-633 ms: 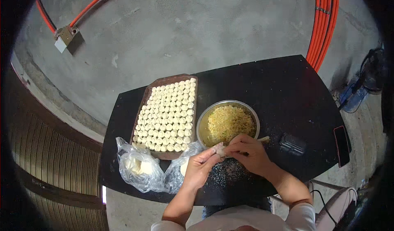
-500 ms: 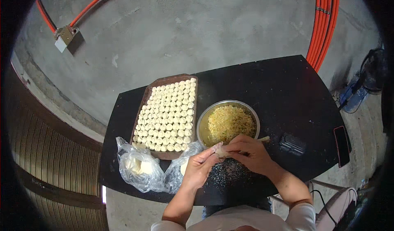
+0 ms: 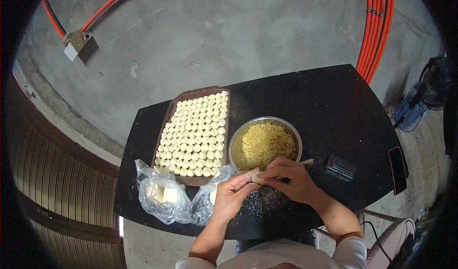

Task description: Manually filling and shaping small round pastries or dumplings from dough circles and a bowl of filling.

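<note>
My left hand (image 3: 230, 195) cups a small pale dumpling (image 3: 258, 178) just in front of the metal bowl. From the other side, the fingertips of my right hand (image 3: 293, 180) pinch its edge, so both hands are closed on it. The metal bowl (image 3: 237, 152) holds a yellowish chopped filling (image 3: 269, 140) with green bits. A light-coloured handle (image 3: 307, 162) sticks out beside the bowl, partly behind my right hand. To the left, a brown tray (image 3: 191, 180) carries many small white dumplings (image 3: 195, 130) in close rows.
Clear plastic bags (image 3: 167, 207) with pale dough pieces lie at the table's near left. White flour (image 3: 267, 200) dusts the black table (image 3: 329, 102) below my hands. A dark transparent plastic box (image 3: 339, 168) and a phone (image 3: 397, 170) are on the right.
Both hands stay in the same place. Their fingers have shifted slightly around the dumpling, with the left fingers curled a little closer over it.
</note>
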A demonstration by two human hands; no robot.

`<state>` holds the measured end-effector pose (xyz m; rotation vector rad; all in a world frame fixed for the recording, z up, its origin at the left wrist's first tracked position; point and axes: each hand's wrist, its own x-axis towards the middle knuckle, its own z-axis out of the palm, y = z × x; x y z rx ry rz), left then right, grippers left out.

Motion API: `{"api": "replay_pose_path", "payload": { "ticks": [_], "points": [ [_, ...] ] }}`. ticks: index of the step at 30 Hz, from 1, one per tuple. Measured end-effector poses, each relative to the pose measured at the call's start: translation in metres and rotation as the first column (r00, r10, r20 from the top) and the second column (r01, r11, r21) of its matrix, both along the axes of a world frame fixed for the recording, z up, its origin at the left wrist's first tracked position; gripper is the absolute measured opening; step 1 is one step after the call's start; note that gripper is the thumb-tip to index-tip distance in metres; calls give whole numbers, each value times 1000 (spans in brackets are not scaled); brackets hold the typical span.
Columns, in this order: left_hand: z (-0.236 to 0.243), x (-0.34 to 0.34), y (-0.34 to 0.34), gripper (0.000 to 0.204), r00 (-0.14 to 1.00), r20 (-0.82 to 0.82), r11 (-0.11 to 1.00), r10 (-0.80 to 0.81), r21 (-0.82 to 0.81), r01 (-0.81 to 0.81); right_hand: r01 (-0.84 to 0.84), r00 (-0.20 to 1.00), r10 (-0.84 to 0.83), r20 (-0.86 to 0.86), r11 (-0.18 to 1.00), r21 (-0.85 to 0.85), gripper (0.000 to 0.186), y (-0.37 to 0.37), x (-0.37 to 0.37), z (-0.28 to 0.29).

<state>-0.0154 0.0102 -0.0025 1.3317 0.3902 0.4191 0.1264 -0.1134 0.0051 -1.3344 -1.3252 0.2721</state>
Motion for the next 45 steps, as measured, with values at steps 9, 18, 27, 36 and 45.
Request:
{"api": "replay_pose_path", "payload": {
  "ticks": [9, 18, 27, 36, 45],
  "points": [
    [-1, -2, 2, 26, 998, -57, 999, -15, 33, 17, 16, 998, -17, 60, 1000, 19, 17, -1, -2, 0],
    [0, -2, 0, 25, 999, -26, 998, -38, -57, 37, 101, 964, -130, 230, 986, 134, 22, 0, -4, -6],
    [1, -3, 1, 27, 997, -10, 987, -82, -142, 79, 71, 992, -77, 95, 995, 73, 25, -4, 0, -1],
    [0, -1, 0, 31, 1000, 21, 992, -5, -122, 8, 128, 985, -137, 105, 988, 92, 23, -5, -4, 5],
    [-3, 0, -6, 33, 998, 20, 998, 60, -24, -59, 201, 970, -212, 122, 975, 100, 21, -1, -11, -1]
  ]
}}
